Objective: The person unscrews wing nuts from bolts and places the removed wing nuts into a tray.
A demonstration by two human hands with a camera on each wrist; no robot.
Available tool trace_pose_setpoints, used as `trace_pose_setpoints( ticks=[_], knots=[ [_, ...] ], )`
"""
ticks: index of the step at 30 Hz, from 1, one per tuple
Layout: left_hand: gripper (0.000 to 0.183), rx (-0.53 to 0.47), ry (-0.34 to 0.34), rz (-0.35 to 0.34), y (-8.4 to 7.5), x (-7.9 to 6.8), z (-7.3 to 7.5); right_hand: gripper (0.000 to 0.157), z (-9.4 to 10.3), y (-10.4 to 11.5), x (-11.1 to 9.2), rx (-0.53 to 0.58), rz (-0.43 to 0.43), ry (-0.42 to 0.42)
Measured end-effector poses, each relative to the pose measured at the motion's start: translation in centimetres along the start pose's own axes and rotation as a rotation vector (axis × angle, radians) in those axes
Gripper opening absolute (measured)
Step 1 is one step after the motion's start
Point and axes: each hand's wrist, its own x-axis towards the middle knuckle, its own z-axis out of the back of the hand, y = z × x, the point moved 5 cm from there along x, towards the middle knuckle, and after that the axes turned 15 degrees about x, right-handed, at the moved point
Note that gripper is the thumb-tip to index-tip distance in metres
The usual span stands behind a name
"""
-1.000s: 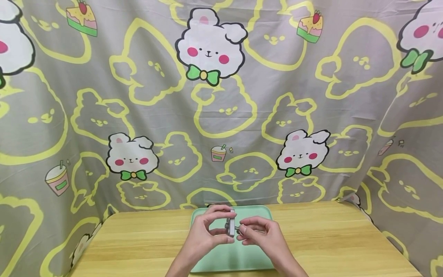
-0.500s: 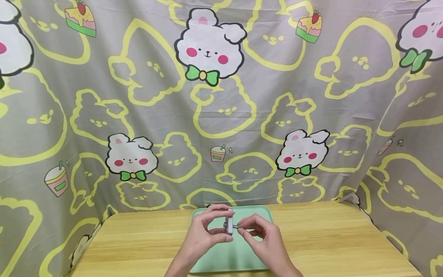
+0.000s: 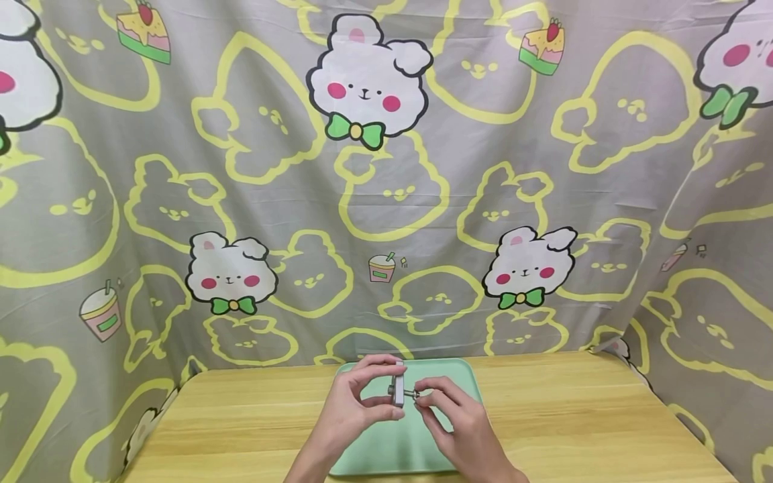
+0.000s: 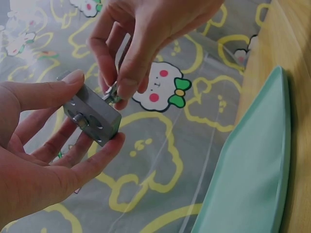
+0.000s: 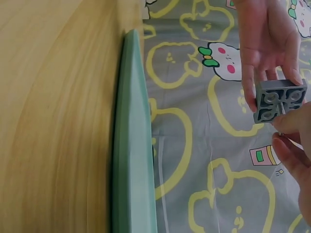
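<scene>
Above the green tray, my left hand (image 3: pixel 347 402) holds a grey square block (image 3: pixel 399 389) upright by its top and bottom edges, between thumb and fingers. A round metal knob, like a bolt head (image 4: pixel 80 120), sticks out of the block's left face. From the other face a thin metal shaft (image 3: pixel 408 393) runs toward my right hand (image 3: pixel 461 419). Its thumb and forefinger pinch a small shiny metal piece (image 4: pixel 112 94) at the shaft's end; the fingers partly hide its shape. In the right wrist view the block (image 5: pixel 281 99) shows round recesses on its face.
A light green tray (image 3: pixel 392 463) lies on the wood-grain table (image 3: pixel 253 416) beneath both hands. Behind the table and at both sides hangs a grey curtain (image 3: pixel 386 302) printed with yellow outlines and white bunnies.
More of the shaft shows between the block and my right fingers than a second ago. The block and left hand have shifted slightly left. My right thumb and fingers have changed their position.
</scene>
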Motion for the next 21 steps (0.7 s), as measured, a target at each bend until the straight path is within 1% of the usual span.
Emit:
trace_pose_setpoints(
  ticks=[1, 2, 5, 6, 7, 9, 10, 13, 16, 18, 21],
  knots=[
    [0.05, 0.0, -0.001, -0.002, 0.0, 0.0, 0.0, 0.005, 0.0, 0.0, 0.0, 0.011, -0.018, 0.001],
    [0.05, 0.002, -0.001, -0.004, 0.0, 0.0, 0.0, 0.007, 0.1, 0.0, 0.1, 0.026, -0.045, -0.001],
    [0.049, 0.006, -0.004, -0.003, -0.1, 0.0, 0.0, 0.027, 0.3, -0.1, 0.1, 0.086, -0.147, -0.006],
    [0.049, 0.006, -0.003, -0.004, -0.1, 0.0, 0.0, 0.032, 0.4, -0.2, 0.1, 0.105, -0.179, -0.01],
    [0.049, 0.006, -0.005, 0.0, -0.1, -0.1, 0.0, 0.033, 0.5, -0.2, 0.1, 0.127, -0.216, -0.017],
    [0.05, 0.0, -0.006, 0.005, -0.1, 0.0, 0.0, 0.03, 0.5, -0.4, 0.1, 0.164, -0.297, -0.037],
    [0.051, -0.004, -0.005, 0.007, -0.1, 0.0, 0.0, 0.028, 0.4, -0.6, 0.1, 0.192, -0.351, -0.052],
    [0.052, -0.009, -0.006, 0.018, -0.1, 0.0, -0.1, 0.021, 0.3, -1.2, -0.1, 0.302, -0.554, -0.112],
    [0.052, -0.007, -0.003, 0.019, -0.1, 0.0, -0.1, 0.02, 0.2, -1.8, -0.4, 0.42, -0.761, -0.167],
    [0.052, -0.007, 0.0, 0.018, -0.1, 0.0, -0.2, 0.022, 0.3, -2.0, -0.6, 0.471, -0.84, -0.183],
    [0.051, -0.009, 0.008, 0.017, -0.1, 0.0, -0.2, 0.027, 0.2, -2.2, -0.7, 0.517, -0.903, -0.178]
  ],
)
